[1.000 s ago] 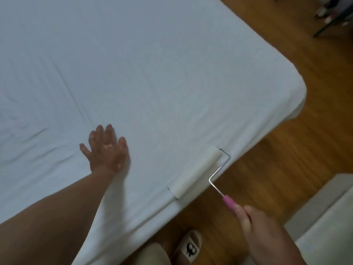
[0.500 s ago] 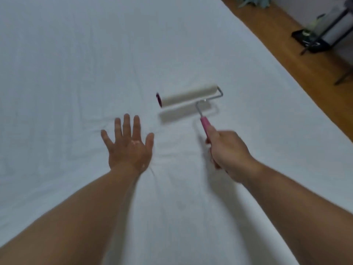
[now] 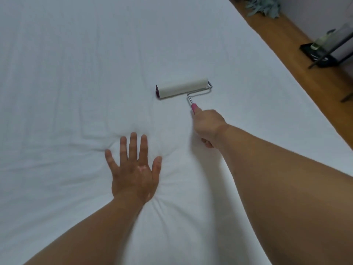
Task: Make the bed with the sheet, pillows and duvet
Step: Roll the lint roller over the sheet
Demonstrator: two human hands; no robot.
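A white sheet [image 3: 76, 64] covers the whole bed and fills most of the view, with shallow creases around the middle. My left hand [image 3: 133, 175] lies flat on it, palm down, fingers spread, pressing a dent into the sheet. My right hand [image 3: 209, 126] grips the pink handle of a lint roller [image 3: 182, 88], whose white roll rests on the sheet just beyond my hands. No pillows or duvet are in view.
The bed's right edge runs diagonally beside a wooden floor [image 3: 298, 52]. A black metal stand [image 3: 324, 52] with a bottle on it is at the far right by the wall. Grey-green leaves [image 3: 265, 6] lie at the top right.
The roller went from the bed's near edge to its middle, lifted off the sheet half a second ago and touching it now. My left hand stayed flat on the sheet.
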